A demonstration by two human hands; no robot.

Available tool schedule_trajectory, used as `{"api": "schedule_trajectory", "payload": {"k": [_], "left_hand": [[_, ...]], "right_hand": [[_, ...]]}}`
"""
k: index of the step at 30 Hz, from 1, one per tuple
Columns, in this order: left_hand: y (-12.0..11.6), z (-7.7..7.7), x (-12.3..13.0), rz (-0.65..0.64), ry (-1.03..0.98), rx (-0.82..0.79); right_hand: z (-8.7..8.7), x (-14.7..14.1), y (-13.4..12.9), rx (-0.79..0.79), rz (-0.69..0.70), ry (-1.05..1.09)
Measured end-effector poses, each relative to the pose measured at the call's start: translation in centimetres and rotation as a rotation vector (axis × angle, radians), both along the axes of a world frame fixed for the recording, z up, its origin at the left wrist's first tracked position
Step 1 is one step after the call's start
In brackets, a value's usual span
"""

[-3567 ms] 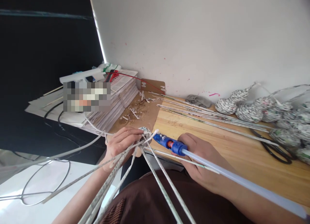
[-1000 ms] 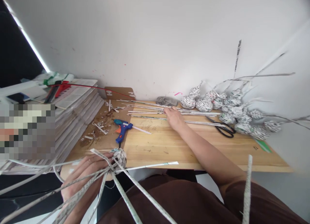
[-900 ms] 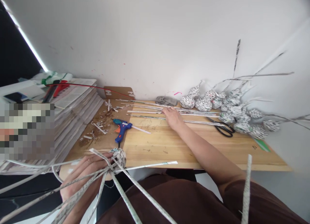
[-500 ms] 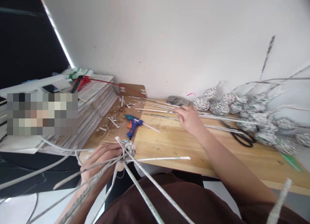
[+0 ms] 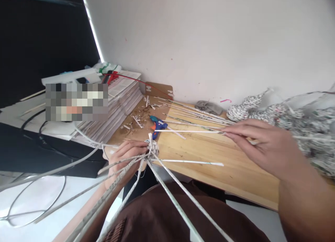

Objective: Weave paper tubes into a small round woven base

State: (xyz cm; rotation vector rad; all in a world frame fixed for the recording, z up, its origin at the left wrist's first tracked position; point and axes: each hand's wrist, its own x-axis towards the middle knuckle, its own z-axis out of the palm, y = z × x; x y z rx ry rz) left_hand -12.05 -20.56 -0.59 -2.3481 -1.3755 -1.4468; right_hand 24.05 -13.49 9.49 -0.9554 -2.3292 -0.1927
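Observation:
My left hand is closed on a small woven paper piece near the table's front edge. Long paper strands fan out from it toward me, and one white strand points right. Over the right part of the table, my right hand pinches a thin white paper stick between thumb and fingers. The stick reaches left, passing across the blue glue gun. Behind it, more paper sticks lie side by side on the table.
A tall stack of paper stands at the left. Paper scraps lie on a brown board. Woven paper shapes sit at the right along the wall, and a grey cloth lies beside them. The wooden table runs across.
My right hand has moved right and nearer, and a single stick is now raised in its fingers. My left hand still holds the woven piece. The view has shifted, so the scissors no longer show.

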Motion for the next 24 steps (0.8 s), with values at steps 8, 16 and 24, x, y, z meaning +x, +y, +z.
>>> {"api": "schedule_trajectory", "payload": {"k": [8, 16, 24], "left_hand": [[-0.5, 1.3, 0.3, 0.052, -0.052, -0.018], [-0.4, 0.4, -0.1, 0.087, -0.063, 0.007], [-0.8, 0.7, 0.3, 0.119, -0.060, -0.046]], "right_hand": [[1.0, 1.1, -2.2, 0.070, -0.024, -0.034], [0.8, 1.4, -1.8, 0.125, -0.040, -0.045], [0.9, 0.7, -1.9, 0.148, 0.007, -0.134]]}}
